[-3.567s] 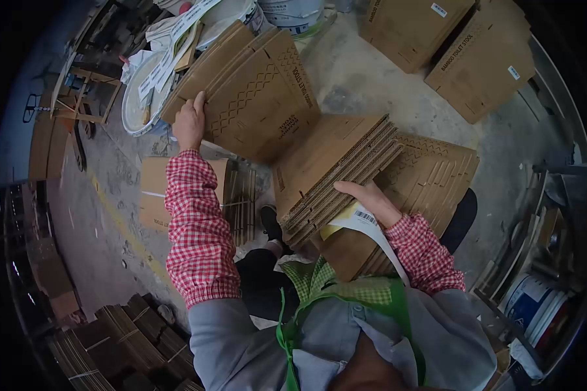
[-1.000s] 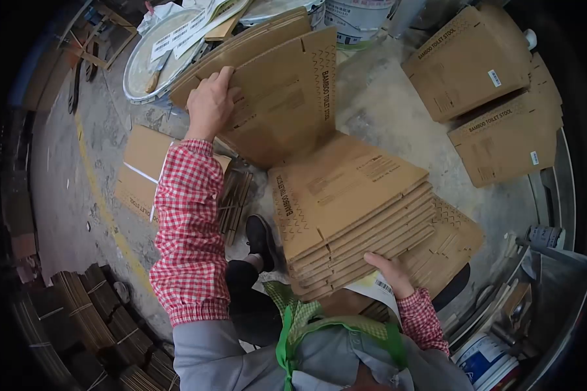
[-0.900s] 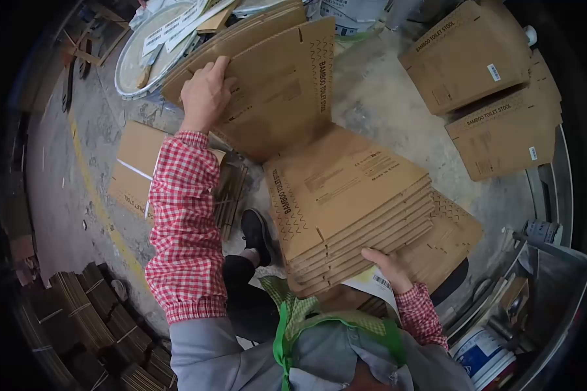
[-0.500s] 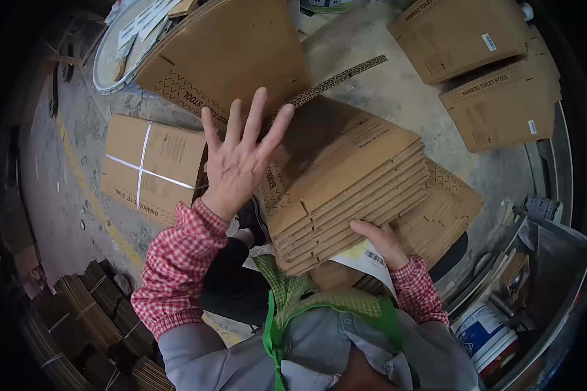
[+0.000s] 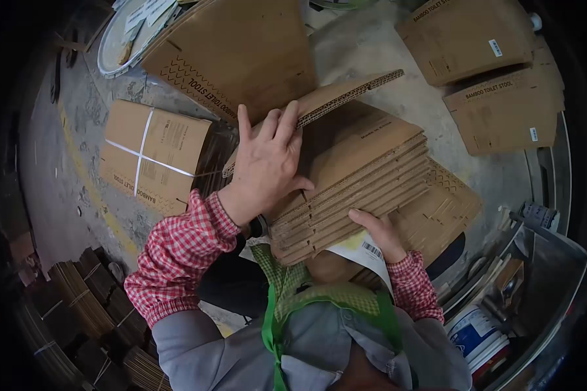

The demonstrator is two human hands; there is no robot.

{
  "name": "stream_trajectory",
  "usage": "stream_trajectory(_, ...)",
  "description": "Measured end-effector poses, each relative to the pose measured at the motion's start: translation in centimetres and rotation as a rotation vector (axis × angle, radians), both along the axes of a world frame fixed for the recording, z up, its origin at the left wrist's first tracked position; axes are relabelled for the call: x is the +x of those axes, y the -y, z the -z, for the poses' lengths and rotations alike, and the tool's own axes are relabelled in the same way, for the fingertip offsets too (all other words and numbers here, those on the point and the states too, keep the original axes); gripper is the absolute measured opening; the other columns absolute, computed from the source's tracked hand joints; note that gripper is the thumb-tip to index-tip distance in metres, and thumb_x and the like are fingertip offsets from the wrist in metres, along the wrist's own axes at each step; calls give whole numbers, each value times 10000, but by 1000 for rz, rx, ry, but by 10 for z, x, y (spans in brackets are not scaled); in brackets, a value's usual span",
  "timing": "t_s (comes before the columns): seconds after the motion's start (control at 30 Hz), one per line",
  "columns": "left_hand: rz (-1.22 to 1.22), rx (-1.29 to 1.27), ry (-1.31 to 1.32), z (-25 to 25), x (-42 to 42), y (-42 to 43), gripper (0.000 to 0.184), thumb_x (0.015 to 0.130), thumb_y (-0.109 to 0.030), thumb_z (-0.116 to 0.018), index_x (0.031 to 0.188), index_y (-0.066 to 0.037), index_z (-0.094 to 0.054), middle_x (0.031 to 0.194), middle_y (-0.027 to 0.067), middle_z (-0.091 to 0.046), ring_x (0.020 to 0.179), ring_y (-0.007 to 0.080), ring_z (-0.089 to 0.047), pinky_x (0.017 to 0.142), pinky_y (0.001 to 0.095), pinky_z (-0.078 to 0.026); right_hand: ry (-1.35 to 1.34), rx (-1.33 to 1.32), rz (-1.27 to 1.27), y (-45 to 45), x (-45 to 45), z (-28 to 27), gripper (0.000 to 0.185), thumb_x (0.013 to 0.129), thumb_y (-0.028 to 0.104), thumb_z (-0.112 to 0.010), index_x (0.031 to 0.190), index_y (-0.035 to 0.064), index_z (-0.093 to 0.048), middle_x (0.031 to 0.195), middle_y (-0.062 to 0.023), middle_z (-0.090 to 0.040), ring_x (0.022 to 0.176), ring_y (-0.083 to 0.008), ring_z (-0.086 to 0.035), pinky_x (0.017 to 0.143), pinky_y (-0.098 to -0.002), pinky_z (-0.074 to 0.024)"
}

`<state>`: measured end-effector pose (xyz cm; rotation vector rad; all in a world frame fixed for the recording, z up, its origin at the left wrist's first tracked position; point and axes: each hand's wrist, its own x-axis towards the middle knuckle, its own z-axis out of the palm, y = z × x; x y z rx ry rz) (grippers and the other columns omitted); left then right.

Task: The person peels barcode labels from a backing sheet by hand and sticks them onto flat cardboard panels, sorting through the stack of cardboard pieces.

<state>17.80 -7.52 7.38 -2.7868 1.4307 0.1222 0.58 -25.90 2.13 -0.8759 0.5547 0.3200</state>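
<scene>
A stack of flattened cardboard boxes [image 5: 352,202] lies tilted in front of my body. My right hand [image 5: 381,236] grips its near edge, thumb on top and the other fingers hidden underneath. By that hand is a white and yellow sheet with a barcode [image 5: 365,257]. Above the stack, one cardboard panel [image 5: 332,98] stands raised at a slant, its corrugated edge toward me. My left hand [image 5: 267,156] is against this panel, fingers apart and touching its near edge, thumb stretched out over the stack.
A strapped cardboard bundle [image 5: 120,143] lies at left. Behind the stack stand large printed boards [image 5: 254,52]; more flat boxes [image 5: 502,114] lie at upper right. Tied bundles [image 5: 78,293] fill the lower left. A bin [image 5: 561,260] and a white-and-blue tub [image 5: 473,332] stand at lower right.
My left hand has come down and right onto the raised panel, its fingers bending. More of the panel's face now shows. My right hand keeps its grip on the stack.
</scene>
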Motion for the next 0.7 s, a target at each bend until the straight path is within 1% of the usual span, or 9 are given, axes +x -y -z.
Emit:
stream_trajectory(0.2,5,4,-83,-6,-8,3,976,555,-709,-645,1169,46,-569,1403,184,-312,1246,334,-361,1019,667,-197,-7,13,5,0,1,-7,518,850,74,-600,1325,-9,-409,1264,-98,-516,1158,-195,-499,984,-313,-407)
stream_trajectory(0.33,-26,-11,-108,-2,-11,3,944,569,-662,-685,1171,55,-565,1405,185,-310,1242,341,-364,1020,666,-196,14,-8,-1,0,-2,2,506,854,99,-614,1313,-6,-428,1247,-90,-528,1142,-191,-504,979,-313,-408)
stream_trajectory(0.37,-48,-32,-102,-2,-13,3,820,636,-568,-719,1156,49,-573,1413,168,-305,1245,325,-373,1032,628,-227,17,-16,-13,1,-3,4,505,853,102,-619,1311,-6,-433,1240,-89,-532,1137,-192,-505,979,-313,-407)
stream_trajectory(0.4,-42,-31,-93,-5,-11,2,820,636,-568,-719,1156,49,-573,1413,168,-305,1245,325,-373,1032,628,-227,1,0,-4,2,-3,0,490,849,95,-626,1294,-8,-447,1222,-86,-542,1127,-191,-510,973,-314,-412)
stream_trajectory(0.47,-93,-3,-214,-15,-2,-1,669,715,-459,-704,1130,51,-581,1398,159,-343,1234,313,-402,1032,573,-274,17,-16,-28,5,-2,0,483,848,93,-630,1286,-7,-453,1215,-87,-544,1122,-190,-513,965,-311,-419)
stream_trajectory(0.5,-93,-85,-166,-20,9,-4,458,795,-313,-640,1097,29,-600,1331,152,-439,1181,301,-468,1016,521,-322,22,-34,-55,6,-3,0,476,846,92,-634,1277,-7,-458,1208,-87,-547,1118,-190,-516,957,-309,-426)
stream_trajectory(0.6,-103,-259,-97,-9,53,-27,252,883,-172,-542,1062,-12,-619,1210,142,-544,1072,310,-543,946,457,-381,32,47,-2,5,-6,2,459,846,93,-638,1259,-11,-468,1191,-91,-554,1091,-188,-536,932,-304,-450)
stream_trajectory(0.67,-213,-295,-112,-11,79,-38,239,903,-191,-523,1031,-21,-633,1200,136,-557,1050,304,-553,894,459,-406,119,-22,-10,5,-8,14,462,850,106,-648,1258,-13,-468,1179,-91,-561,1082,-187,-544,931,-309,-456)
stream_trajectory(0.7,-144,-324,-26,-9,96,-42,263,934,-215,-490,1044,-22,-631,1209,140,-556,1063,312,-548,872,435,-408,131,-14,11,5,-7,14,462,850,106,-648,1258,-13,-468,1179,-91,-561,1082,-187,-544,931,-309,-456)
